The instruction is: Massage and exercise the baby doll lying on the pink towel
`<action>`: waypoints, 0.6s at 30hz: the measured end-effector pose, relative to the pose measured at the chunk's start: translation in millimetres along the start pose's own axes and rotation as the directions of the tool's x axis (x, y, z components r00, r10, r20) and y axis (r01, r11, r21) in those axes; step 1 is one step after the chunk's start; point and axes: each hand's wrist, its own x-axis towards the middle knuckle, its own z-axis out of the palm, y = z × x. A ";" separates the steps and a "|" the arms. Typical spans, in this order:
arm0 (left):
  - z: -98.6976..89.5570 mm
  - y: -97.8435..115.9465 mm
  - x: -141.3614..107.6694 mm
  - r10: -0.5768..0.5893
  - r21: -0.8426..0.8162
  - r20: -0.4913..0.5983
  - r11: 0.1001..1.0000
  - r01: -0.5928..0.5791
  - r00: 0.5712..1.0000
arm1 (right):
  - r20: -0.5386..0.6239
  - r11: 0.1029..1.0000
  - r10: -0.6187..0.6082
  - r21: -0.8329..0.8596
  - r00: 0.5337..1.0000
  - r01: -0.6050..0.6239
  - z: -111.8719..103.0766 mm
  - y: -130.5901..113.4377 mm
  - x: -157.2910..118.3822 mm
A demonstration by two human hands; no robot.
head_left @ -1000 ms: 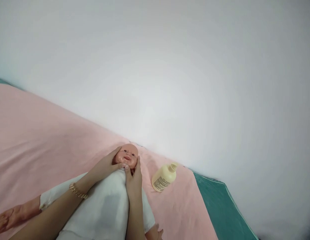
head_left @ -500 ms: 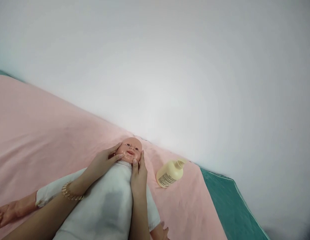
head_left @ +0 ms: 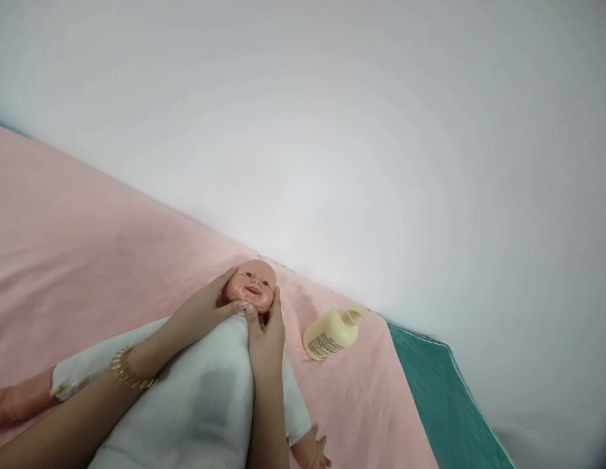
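1. At far left, one arm of the doll (head_left: 22,402) lies outstretched on the pink sheet (head_left: 88,254).
2. The person's left hand (head_left: 205,314), below a beaded bracelet (head_left: 131,369), is half-curled: fingers along one side of the doll's head, thumb at the chin.
3. The doll's head (head_left: 254,286) rests between both hands, near the wall (head_left: 303,143); the white garment (head_left: 219,384) covers its body.
4. The right hand (head_left: 268,332), likewise half-curled, cups the other side, its thumb beside the left thumb under the chin.
5. Handling of the head appears under way, with both hands placed; how much remains cannot be told.
6. The pale yellow bottle (head_left: 331,333) stands apart, touched by neither hand.
7. At far right, a green surface (head_left: 440,378) shows beyond the sheet.
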 end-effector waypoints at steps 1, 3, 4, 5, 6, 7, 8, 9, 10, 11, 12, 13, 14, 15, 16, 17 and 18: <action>0.3 0.1 0.0 0.003 0.003 0.005 1.000 -0.003 1.000 | -0.001 1.000 0.002 0.000 1.000 -0.002 0.9 -0.1 0.0; 0.9 -0.3 0.6 -0.002 0.003 0.010 1.000 0.002 1.000 | -0.006 1.000 0.006 -0.002 1.000 -0.006 2.2 0.6 0.3; 1.2 -0.6 1.0 -0.011 0.001 0.006 1.000 0.011 1.000 | -0.010 1.000 0.007 -0.003 1.000 -0.007 2.5 1.0 0.6; 1.6 -1.0 1.4 -0.024 0.002 -0.001 1.000 0.024 1.000 | -0.015 1.000 0.008 -0.004 1.000 -0.008 2.6 1.5 0.8; 2.1 -1.2 1.8 -0.043 0.008 -0.011 0.999 0.043 0.999 | -0.021 1.000 0.007 -0.005 1.000 -0.007 2.5 1.8 1.1; 2.6 -1.4 2.1 -0.067 0.017 -0.027 0.998 0.067 0.997 | -0.022 1.000 0.003 -0.006 1.000 -0.003 2.2 2.1 1.3; 2.9 -1.3 2.3 -0.089 0.027 -0.041 0.996 0.090 0.995 | -0.018 1.000 -0.002 -0.008 1.000 0.002 1.8 2.3 1.5; 3.2 -1.1 2.6 -0.106 0.036 -0.050 0.994 0.108 0.993 | -0.011 1.000 -0.008 -0.014 1.000 0.007 1.3 2.4 1.7; 3.2 -0.7 2.8 -0.113 0.040 -0.051 0.993 0.115 0.992 | -0.004 1.000 -0.012 -0.023 1.000 0.012 0.8 2.5 2.0; 3.0 -0.2 3.0 -0.112 0.041 -0.048 0.993 0.114 0.993 | 0.004 0.999 -0.015 -0.036 1.000 0.015 0.3 2.6 2.3; 2.5 0.2 3.3 -0.106 0.044 -0.041 0.993 0.107 0.994 | 0.011 0.999 -0.017 -0.050 1.000 0.018 0.0 2.7 2.6; 2.0 0.4 3.6 -0.093 0.051 -0.035 0.994 0.095 0.995 | 0.016 0.998 -0.021 -0.064 1.000 0.022 -0.3 2.9 2.9; 1.4 0.4 4.0 -0.076 0.061 -0.025 0.995 0.077 0.997 | 0.016 0.997 -0.027 -0.074 1.000 0.028 -0.4 3.2 3.3; 0.8 0.2 4.3 -0.057 0.072 -0.018 0.996 0.058 0.998 | 0.017 0.996 -0.032 -0.079 0.999 0.034 -0.5 3.8 3.7; 0.4 -0.3 4.7 -0.037 0.083 -0.009 0.996 0.038 0.999 | 0.017 0.996 -0.037 -0.079 0.999 0.039 -0.4 4.5 4.1; 0.2 -0.9 5.1 -0.021 0.090 -0.002 0.996 0.021 1.000 | 0.017 0.996 -0.038 -0.078 0.999 0.040 -0.2 5.3 4.4; 0.2 -1.8 5.4 -0.008 0.093 0.006 0.996 0.007 1.000 | 0.016 0.997 -0.036 -0.074 0.999 0.037 -0.1 6.3 4.8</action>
